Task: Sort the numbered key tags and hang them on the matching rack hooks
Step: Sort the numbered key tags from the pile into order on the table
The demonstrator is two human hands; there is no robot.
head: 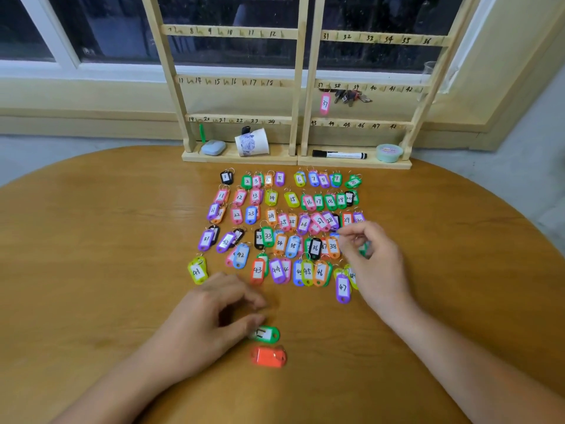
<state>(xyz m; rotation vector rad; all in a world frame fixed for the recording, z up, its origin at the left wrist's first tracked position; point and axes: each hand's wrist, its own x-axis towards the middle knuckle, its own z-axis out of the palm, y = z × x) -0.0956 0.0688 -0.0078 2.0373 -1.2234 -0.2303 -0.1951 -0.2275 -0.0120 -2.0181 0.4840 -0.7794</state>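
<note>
At 4 o'clock from the left hand [208,319], a green tag [265,334] lies lengthwise 9-to-3, touching the thumb, grip unclear, while the right hand [373,264] pinches a second tag [363,250].

Single head-worn wide-angle view, looking forward and down; table [91,240] near, rack [232,32] at far edge.

Entry: domestic or office room, I judge. Round wooden table [91,240] beneath my left hand [208,316]; white-framed window [70,56], dark outside, beyond my right hand [373,258]; paper cup [252,142], marker [339,154] there too.
</note>
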